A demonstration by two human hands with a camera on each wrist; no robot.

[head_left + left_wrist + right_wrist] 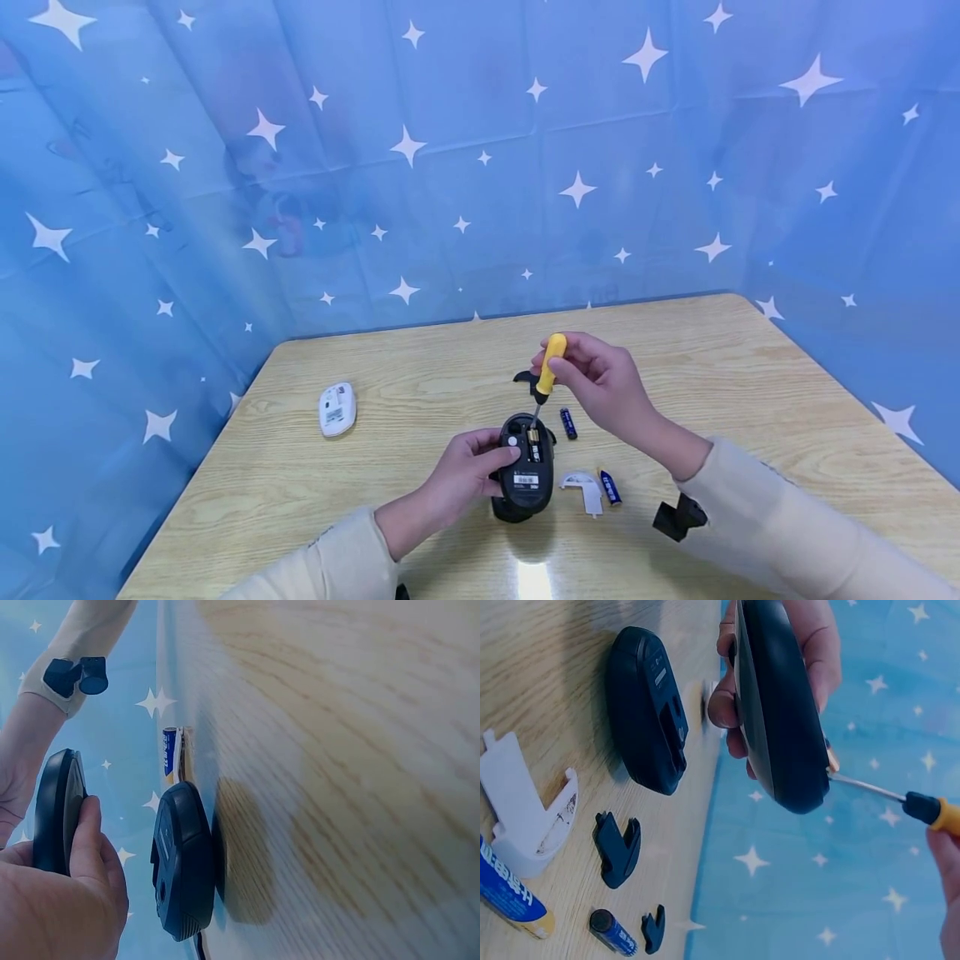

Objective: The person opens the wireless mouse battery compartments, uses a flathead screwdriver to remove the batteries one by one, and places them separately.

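Observation:
My left hand holds a black computer mouse bottom side up, thumb on its underside. Its battery compartment is uncovered, and a battery lies inside. The right hand pinches a screwdriver by its yellow handle. The metal shaft slants down, with its tip at the end of the battery in the compartment. Below the held mouse, a second black mouse lies upside down on the table, its battery compartment also uncovered; the held mouse mostly hides it in the head view.
A white mouse lies upside down on the wooden table, off to the left. Right of the held mouse are a white battery cover and two blue batteries, one nearer, one farther. Two black covers, one larger, one smaller, lie nearby.

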